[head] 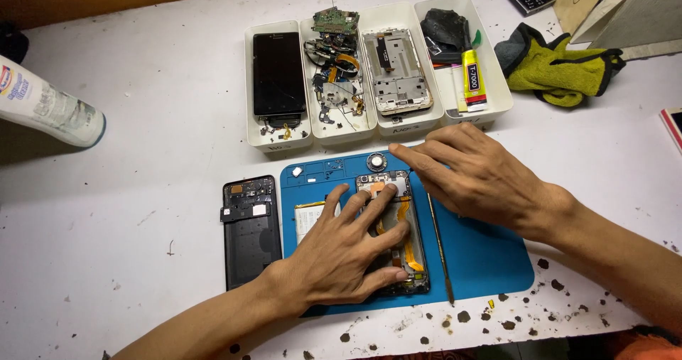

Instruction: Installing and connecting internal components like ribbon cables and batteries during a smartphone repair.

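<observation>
Left hand [348,250] lying flat, fingers spread wide, pressing opened black phone with orange ribbon cables [406,250] onto blue rubber mat [490,257] (keeping it from sliding). Right hand [479,179] open, fingertips touching phone's top edge.

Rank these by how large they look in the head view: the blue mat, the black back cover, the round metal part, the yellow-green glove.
1. blue mat
2. yellow-green glove and black back cover: look alike; the glove lies farther away, so unranked
3. round metal part
</observation>
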